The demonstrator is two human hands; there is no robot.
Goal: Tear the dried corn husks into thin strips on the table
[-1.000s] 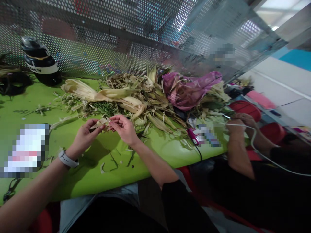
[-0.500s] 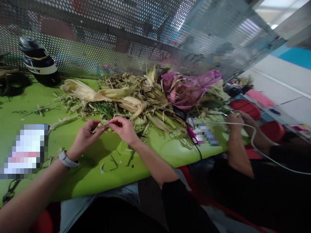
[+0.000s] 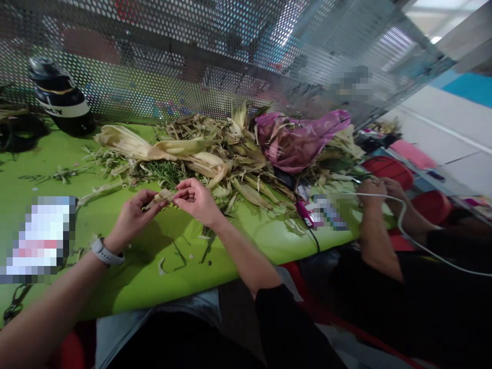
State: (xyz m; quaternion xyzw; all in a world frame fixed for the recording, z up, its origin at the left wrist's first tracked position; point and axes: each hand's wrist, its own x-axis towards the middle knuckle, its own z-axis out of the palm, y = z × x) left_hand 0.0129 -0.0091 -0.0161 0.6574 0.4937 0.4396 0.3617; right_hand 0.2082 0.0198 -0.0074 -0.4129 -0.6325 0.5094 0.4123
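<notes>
My left hand [image 3: 137, 216] pinches a small pale piece of corn husk [image 3: 164, 195] between thumb and fingers, a little above the green table [image 3: 149, 282]. At the right end of that piece, my right hand [image 3: 198, 202] has its thumb and fingertips pressed together, touching it. Its other fingers are curled. Just behind both hands lies a heap of dry corn husks [image 3: 249, 148], with a long pale husk [image 3: 130, 142] on its left side. Green needle-like sprigs [image 3: 163, 173] stick out of the heap's front.
A dark bottle [image 3: 63, 102] stands back left; a blurred-out phone-like screen [image 3: 40, 236] lies left. A pink plastic bag [image 3: 292, 141] rests on the heap. To the right are a magenta device [image 3: 305, 212], a white cable [image 3: 402, 210] and another person's hands [image 3: 374, 192]. Perforated metal panel [image 3: 172, 61] behind.
My right hand has shifted slightly up and right, its fingers lifting a little. More of the pale husk piece shows between my hands. My left hand has barely moved.
</notes>
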